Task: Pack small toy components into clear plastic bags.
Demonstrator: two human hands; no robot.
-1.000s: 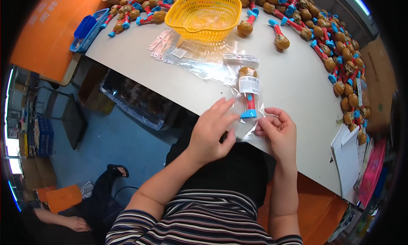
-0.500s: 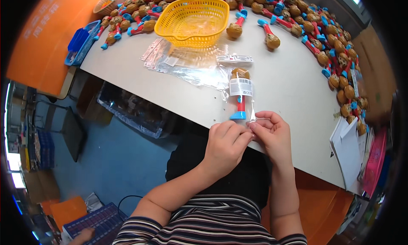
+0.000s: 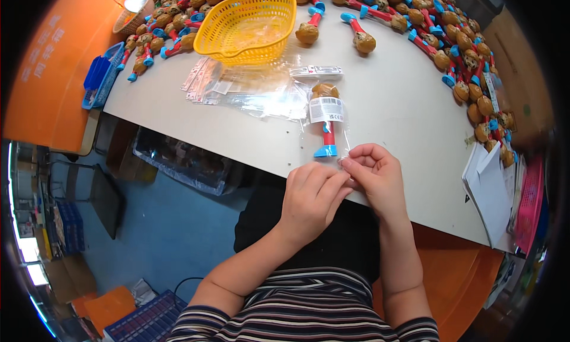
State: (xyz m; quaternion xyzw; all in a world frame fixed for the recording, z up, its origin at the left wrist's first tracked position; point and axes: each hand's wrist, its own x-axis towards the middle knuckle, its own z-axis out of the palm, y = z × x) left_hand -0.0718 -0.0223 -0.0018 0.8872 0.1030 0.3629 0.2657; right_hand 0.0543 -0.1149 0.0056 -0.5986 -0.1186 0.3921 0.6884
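Note:
A transparent plastic bag (image 3: 338, 134) lies near the table's front edge with a toy (image 3: 328, 133) inside it. The toy has a brown rounded head, a red stem and a blue foot, and the foot points toward me. Across the bag sits a white printed label (image 3: 326, 110), and a patterned header strip (image 3: 316, 72) is at its far end. My left hand (image 3: 314, 193) is closed at the bag's near end, its fingertips pressed together. My right hand (image 3: 375, 174) pinches the near right corner, thumb against fingers. The fingertips of both hands almost meet; the film between them is partly hidden.
A yellow plastic basket (image 3: 246, 27) stands beyond a pile of flat empty bags (image 3: 249, 89). Many similar toys (image 3: 439, 30) line the table's far and right sides. A blue basket (image 3: 102, 78) is at the left edge. White papers (image 3: 488, 187) and a pink basket (image 3: 528, 205) are at right.
The whole view has shifted slightly, so the table items appear further left and a little higher. Both hands keep their hold at the bag's near end, with only slight finger movement.

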